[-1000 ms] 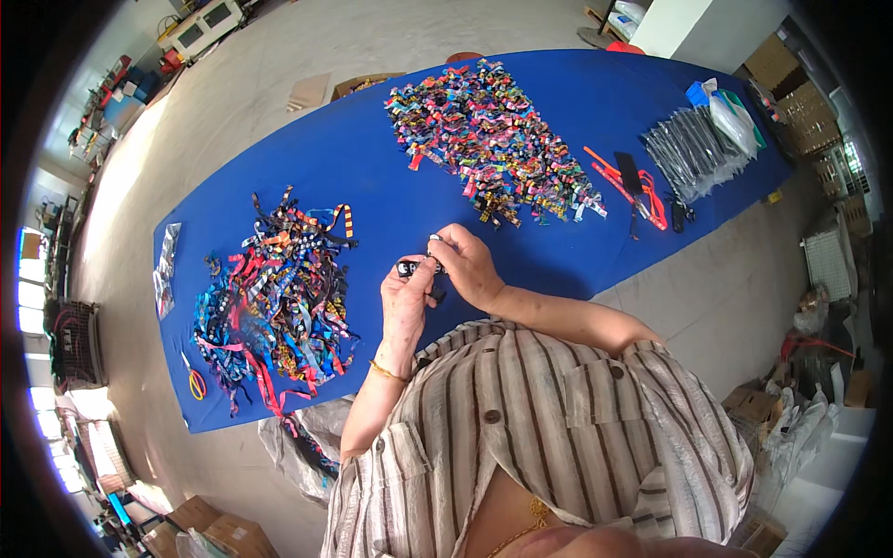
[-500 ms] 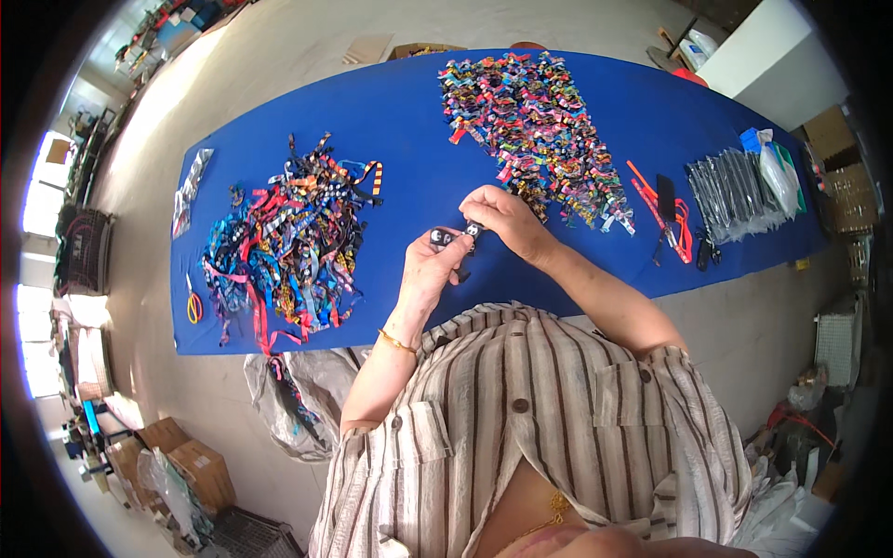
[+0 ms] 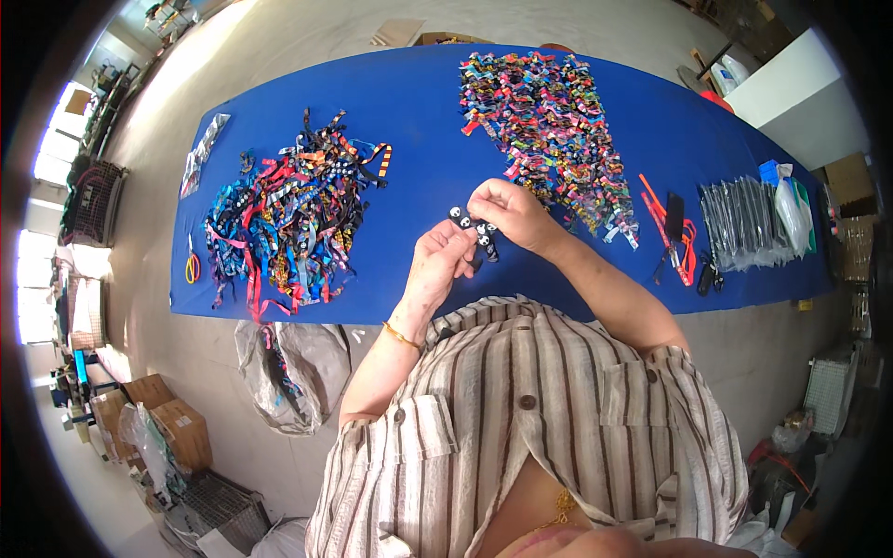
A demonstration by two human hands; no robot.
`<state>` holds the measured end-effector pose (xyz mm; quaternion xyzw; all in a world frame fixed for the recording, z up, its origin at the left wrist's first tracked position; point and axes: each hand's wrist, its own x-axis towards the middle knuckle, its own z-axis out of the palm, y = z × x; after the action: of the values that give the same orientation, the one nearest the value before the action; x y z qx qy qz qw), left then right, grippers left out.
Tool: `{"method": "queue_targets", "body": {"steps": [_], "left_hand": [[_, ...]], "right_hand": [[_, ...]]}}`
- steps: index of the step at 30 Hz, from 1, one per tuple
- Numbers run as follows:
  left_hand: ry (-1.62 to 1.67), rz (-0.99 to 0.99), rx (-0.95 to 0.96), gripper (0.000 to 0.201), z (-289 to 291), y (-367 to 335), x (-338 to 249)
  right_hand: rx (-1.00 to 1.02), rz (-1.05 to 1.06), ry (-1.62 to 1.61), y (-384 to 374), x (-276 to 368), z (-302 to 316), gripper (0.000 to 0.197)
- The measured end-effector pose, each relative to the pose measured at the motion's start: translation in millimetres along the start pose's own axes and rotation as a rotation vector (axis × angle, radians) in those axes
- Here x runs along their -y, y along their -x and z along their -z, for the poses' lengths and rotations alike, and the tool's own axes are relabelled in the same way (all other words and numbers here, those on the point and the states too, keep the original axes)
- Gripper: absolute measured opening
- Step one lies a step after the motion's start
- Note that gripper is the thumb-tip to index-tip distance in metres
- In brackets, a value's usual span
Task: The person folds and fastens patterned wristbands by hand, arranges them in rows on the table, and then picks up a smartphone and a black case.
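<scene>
1. Found left hand (image 3: 442,256) closed, gripping a black strap (image 3: 484,238) with white motifs between thumb and bent fingers.
2. Found right hand (image 3: 513,216) closed too, with fingertips drawn together at the upper side of the same strap. Cannot tell the exact hold behind the knuckles.
3. Located strap between both hands, bent, with one part showing above the left fingertips and a dark end just right of them.
4. Noted a gold-coloured bracelet (image 3: 402,337) on the left wrist, just below the left hand.
5. Recorded blue tablecloth (image 3: 409,102) beneath and beyond both hands.
6. To the left of the left hand, recorded a loose heap of mixed coloured straps (image 3: 288,223), tangled, well apart from the fingers.
7. Farther left past that heap, noted scissors (image 3: 193,268) with yellow handles and, beyond them, a clear plastic packet (image 3: 203,153).
8. Just beyond the right hand, recorded a broad spread of short, multicoloured pieces (image 3: 549,121), packed close together.
9. To the right of the right hand, noted an orange-red strap (image 3: 688,251) beside a flat black object (image 3: 674,219); farther right, a row of dark, plastic-wrapped packets (image 3: 749,223).
10. Below and left of the left hand, noted a grey plastic sack (image 3: 321,367) on the floor.
</scene>
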<state>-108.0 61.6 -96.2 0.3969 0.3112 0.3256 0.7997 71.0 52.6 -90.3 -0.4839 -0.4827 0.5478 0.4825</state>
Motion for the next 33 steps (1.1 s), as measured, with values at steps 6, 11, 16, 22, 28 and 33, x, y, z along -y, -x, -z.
{"method": "queue_targets", "body": {"steps": [6, 11, 16, 22, 28, 33], "left_hand": [[-0.101, -0.062, -0.096, 0.019, 2.7, -3.7, 3.4], [-0.281, -0.077, -0.124, 0.018, 10.0, -6.4, 2.2], [-0.419, -0.002, -0.149, 0.012, 18.0, -8.0, -9.6], [-0.558, 0.053, -0.145, 0.012, 47.1, -5.5, -23.0], [-0.59, 0.072, -0.16, 0.011, 80.0, -11.4, -27.0], [-0.894, 0.051, -0.094, 0.014, 121.2, -20.4, -17.1]], "right_hand": [[0.141, -0.039, 0.17, 7.8, 5.3, 16.2, 0.014], [0.157, -0.043, 0.268, 4.6, -2.5, 16.9, 0.012], [0.005, -0.018, 0.417, -1.6, 0.2, 12.0, 0.014], [-0.152, -0.002, 0.332, -16.7, -15.6, 11.4, 0.016], [-0.099, -0.104, 0.341, -30.3, -24.1, -0.3, 0.011], [-0.084, -0.14, 0.333, -38.7, -28.4, -28.5, 0.012]]}}
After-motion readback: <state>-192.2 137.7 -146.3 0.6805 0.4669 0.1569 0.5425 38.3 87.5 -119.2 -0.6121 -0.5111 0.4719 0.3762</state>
